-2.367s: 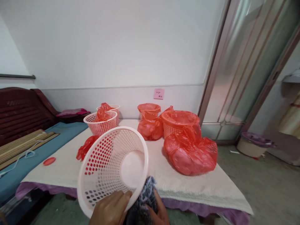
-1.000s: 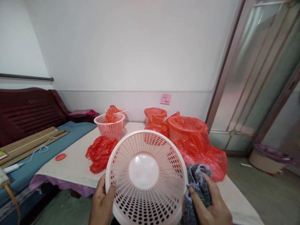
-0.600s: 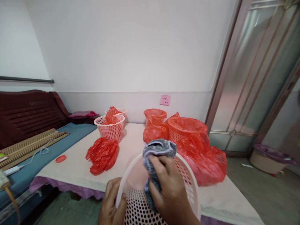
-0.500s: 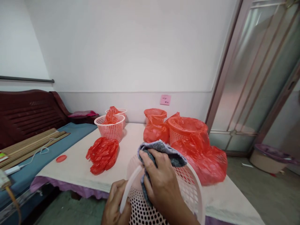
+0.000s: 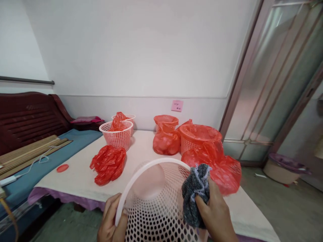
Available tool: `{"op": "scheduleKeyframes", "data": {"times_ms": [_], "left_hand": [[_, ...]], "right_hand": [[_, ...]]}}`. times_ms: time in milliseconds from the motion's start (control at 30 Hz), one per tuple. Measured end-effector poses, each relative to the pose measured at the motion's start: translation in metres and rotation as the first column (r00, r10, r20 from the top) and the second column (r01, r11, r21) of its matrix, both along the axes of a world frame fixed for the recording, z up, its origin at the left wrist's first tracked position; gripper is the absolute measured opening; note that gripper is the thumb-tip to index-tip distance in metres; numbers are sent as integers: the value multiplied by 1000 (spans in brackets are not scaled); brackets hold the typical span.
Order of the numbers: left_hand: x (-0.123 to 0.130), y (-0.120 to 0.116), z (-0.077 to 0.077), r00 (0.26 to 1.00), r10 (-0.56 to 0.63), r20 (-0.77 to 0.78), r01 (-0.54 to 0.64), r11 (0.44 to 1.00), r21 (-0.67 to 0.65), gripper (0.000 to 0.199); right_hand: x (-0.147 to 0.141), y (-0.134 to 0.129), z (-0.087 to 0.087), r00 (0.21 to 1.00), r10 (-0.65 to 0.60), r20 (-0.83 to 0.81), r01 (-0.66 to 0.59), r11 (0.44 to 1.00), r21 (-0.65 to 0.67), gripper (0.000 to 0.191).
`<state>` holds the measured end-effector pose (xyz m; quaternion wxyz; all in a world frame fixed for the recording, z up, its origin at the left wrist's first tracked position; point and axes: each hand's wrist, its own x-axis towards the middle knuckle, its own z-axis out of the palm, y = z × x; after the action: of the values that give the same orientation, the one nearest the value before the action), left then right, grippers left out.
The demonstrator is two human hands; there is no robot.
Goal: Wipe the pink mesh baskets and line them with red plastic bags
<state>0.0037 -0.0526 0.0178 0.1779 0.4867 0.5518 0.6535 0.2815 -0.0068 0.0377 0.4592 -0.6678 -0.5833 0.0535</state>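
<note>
A pale pink perforated plastic basket (image 5: 151,215) lies tilted toward me at the table's front, so its inside and solid round bottom show. My left hand (image 5: 112,218) grips its rim on the left, thumb inside and fingers outside. Bunched in my right hand (image 5: 217,211) is a dark grey cloth (image 5: 195,196) with a lighter edge, pressed over the right side of the basket's rim. The cloth hides that part of the rim. To the left of the basket lies a crumpled red plastic bag (image 5: 109,164).
Two small pink baskets, the nearer basket (image 5: 117,139) with red plastic inside, stand at back left. Red-bagged baskets, including a large basket (image 5: 200,134), stand at back right. A red disc (image 5: 62,168) lies near the left edge of the table (image 5: 75,181). A bin (image 5: 282,171) stands on the floor.
My right hand has moved with the cloth from the rim's far left side to its right side. My left hand has stayed on the rim, and more of the basket's inside shows.
</note>
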Motion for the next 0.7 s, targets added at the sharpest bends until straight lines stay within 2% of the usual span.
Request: {"op": "scheduleKeyframes", "data": {"times_ms": [100,167,267,367,433,500,600,700], "left_hand": [[2,0,-3,1000,-3,-12,3,1000,14,26],[0,2,-5,1000,-2,24,2,1000,6,25],[-8,6,-9,989,44,139,-35,997,-70,33],[-16,10,-13,942,117,314,-67,984,-168,42],[-16,10,-16,914,133,384,-64,980,-188,44],[-11,7,-18,903,145,404,-69,978,-196,43],[-3,0,-17,893,147,424,-35,965,-260,41],[-6,-4,-11,932,22,361,86,956,-281,40]], "right_hand": [[4,-16,-9,988,-22,-153,0,989,-145,62],[5,-23,-14,968,-31,-250,-19,981,-194,58],[3,-29,-28,919,-2,-394,-58,988,-140,50],[-5,-33,-51,844,76,-530,-136,988,-74,45],[-11,-35,-65,818,48,-573,-130,986,-104,45],[-16,-35,-72,810,-12,-587,-73,990,-122,46],[-15,-33,-59,815,-45,-578,-7,996,-87,45],[-6,-27,-28,860,-89,-503,70,996,-58,44]]}}
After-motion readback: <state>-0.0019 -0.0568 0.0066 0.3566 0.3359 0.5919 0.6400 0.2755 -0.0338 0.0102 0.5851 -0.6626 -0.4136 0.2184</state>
